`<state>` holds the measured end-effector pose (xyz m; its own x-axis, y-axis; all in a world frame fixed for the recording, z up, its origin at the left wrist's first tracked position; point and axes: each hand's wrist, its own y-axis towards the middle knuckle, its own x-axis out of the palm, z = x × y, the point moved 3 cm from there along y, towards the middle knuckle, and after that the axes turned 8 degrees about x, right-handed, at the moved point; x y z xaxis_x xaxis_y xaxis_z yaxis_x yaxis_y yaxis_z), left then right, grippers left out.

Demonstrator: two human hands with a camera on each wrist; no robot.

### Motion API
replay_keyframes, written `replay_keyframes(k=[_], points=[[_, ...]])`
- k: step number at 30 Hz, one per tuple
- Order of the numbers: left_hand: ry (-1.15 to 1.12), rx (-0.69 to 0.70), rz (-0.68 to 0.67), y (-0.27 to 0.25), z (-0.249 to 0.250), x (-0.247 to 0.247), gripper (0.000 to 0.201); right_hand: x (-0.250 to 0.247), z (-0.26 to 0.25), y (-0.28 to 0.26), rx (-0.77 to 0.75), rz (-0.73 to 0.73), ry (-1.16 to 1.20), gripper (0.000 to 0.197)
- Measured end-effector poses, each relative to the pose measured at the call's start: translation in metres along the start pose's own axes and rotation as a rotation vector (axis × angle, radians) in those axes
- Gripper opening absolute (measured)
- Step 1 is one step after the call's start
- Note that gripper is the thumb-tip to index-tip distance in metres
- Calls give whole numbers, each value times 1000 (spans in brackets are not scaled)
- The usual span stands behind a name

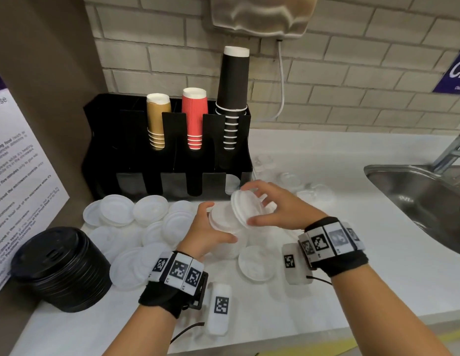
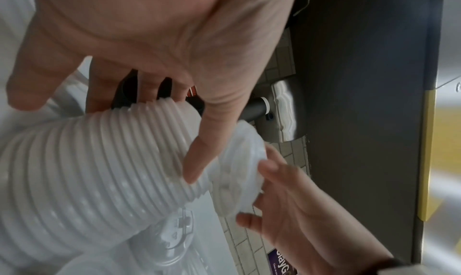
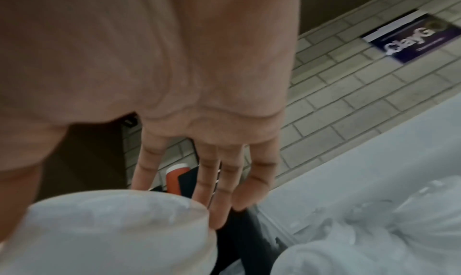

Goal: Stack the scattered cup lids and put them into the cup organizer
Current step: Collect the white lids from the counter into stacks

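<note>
My left hand grips a long ribbed stack of white lids lying on its side above the counter; the fingers curl round the stack. My right hand pinches a few tilted white lids by the rim, right at the stack's free end. In the right wrist view these lids sit under the thumb and fingers. The black cup organizer stands just behind, with a white lid in its lower right slot. Several loose white lids lie on the counter.
A pile of black lids stands at the front left. Brown, red and black cup stacks fill the organizer's top slots. Clear lids lie at the back right. A steel sink is at the right.
</note>
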<state>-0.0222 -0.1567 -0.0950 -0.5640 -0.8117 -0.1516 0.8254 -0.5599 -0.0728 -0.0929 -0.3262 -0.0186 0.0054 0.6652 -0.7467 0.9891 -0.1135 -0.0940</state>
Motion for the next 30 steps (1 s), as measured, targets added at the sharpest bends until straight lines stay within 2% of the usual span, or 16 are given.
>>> replay_keyframes(k=[3, 8, 13, 22, 24, 27, 28, 30], points=[[43, -17, -4, -2, 4, 0, 89, 13, -3, 9, 9, 14, -84, 56], [49, -2, -6, -3, 6, 0, 84, 25, -12, 20, 3, 18, -152, 50], [49, -2, -3, -1, 7, 1, 83, 33, -20, 26, 2, -13, -243, 51], [69, -23, -8, 3, 2, 0, 88, 42, -11, 19, -25, 8, -162, 52], [74, -23, -14, 3, 1, 0, 93, 31, -2, 16, -17, 71, -87, 46], [77, -24, -20, 4, 2, -2, 94, -3, 31, 11, 193, 257, -51, 34], [70, -22, -18, 5, 2, -3, 91, -14, 46, 9, 310, 264, -130, 35], [54, -23, -15, 6, 2, -3, 88, -29, 75, 3, 559, 141, -337, 46]])
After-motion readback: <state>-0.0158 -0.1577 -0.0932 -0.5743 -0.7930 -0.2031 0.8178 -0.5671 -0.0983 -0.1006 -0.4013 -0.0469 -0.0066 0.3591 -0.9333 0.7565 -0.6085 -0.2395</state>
